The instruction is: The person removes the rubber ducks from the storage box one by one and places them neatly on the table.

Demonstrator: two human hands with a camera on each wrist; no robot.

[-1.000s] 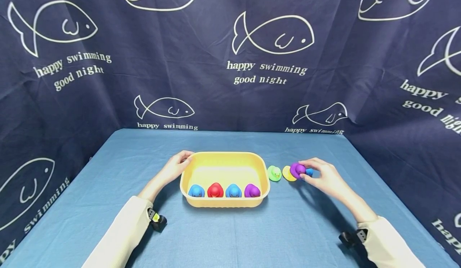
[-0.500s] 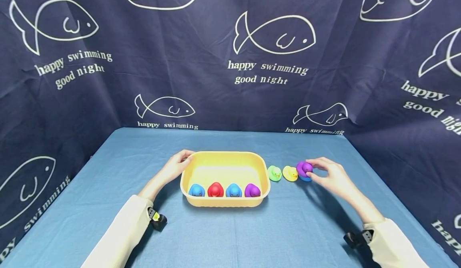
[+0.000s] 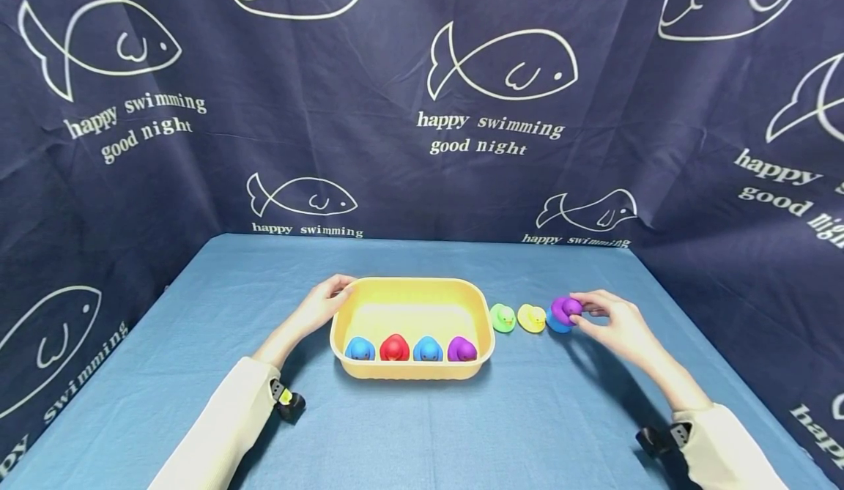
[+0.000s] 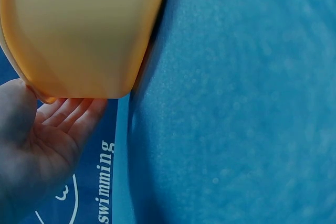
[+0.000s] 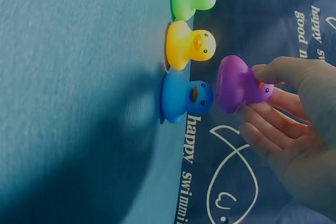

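Note:
My right hand (image 3: pixel 613 321) pinches a purple rubber duck (image 5: pixel 235 85) by its head between thumb and fingers. In the right wrist view the duck is held just above a blue rubber duck (image 5: pixel 177 97) standing on the table; whether they touch, I cannot tell. A yellow rubber duck (image 3: pixel 531 318) and a green rubber duck (image 3: pixel 502 318) stand in line to the blue one's left. My left hand (image 3: pixel 321 303) holds the far left corner of a yellow plastic tub (image 3: pixel 412 370), thumb at the rim and fingers partly hidden behind the wall.
Inside the tub, along its near wall, sit a blue duck (image 3: pixel 360 349), a red duck (image 3: pixel 394 347), another blue duck (image 3: pixel 428 349) and a purple duck (image 3: pixel 462 349). A blue cloth (image 3: pixel 422 431) covers the table. Dark fish-printed curtains (image 3: pixel 369 138) surround its back and sides.
My right hand has carried the purple duck rightward, from over the yellow duck to over the blue one. The left hand and the tub have stayed in place.

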